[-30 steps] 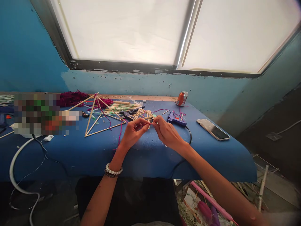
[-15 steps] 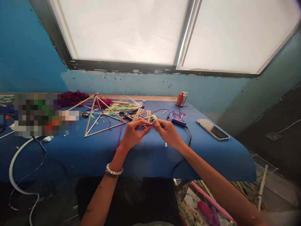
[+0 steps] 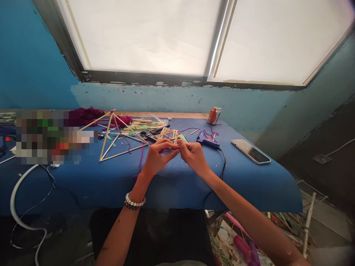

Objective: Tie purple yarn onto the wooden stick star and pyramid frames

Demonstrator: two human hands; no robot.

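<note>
sideways toward the left hand (image 3: 158, 155) the right hand (image 3: 192, 152) had slid over the last second, until their fingertips met; the left one had hardly shifted. nearest was the person's dark-clad lap (image 3: 149, 236), then two beaded bracelets (image 3: 134, 200) on the left wrist, one pale and one dark. above the blue table (image 3: 172, 192) both hands were pinched, thumb against fingers, on magenta yarn (image 3: 165, 150); the tips covered most of it, and just a short strand showed in the gap of the left hand. right past the fingertips sat a small frame (image 3: 168, 133) of thin sticks; whether the fingers touched it, i couldn't tell. to its right lay a dark blue glue gun (image 3: 207, 140), and farther right a phone (image 3: 251, 151), screen up. a bigger stick pyramid (image 3: 124, 152) stood to the left, one base corner near the left hand, yarn wrapped round its peak. behind the small frame were a black hand tool (image 3: 148, 135) and a bundle of green-marked sticks (image 3: 144, 128). an orange can (image 3: 214, 115) stood upright near the back edge, below the wide, pale window (image 3: 144, 37).
</note>
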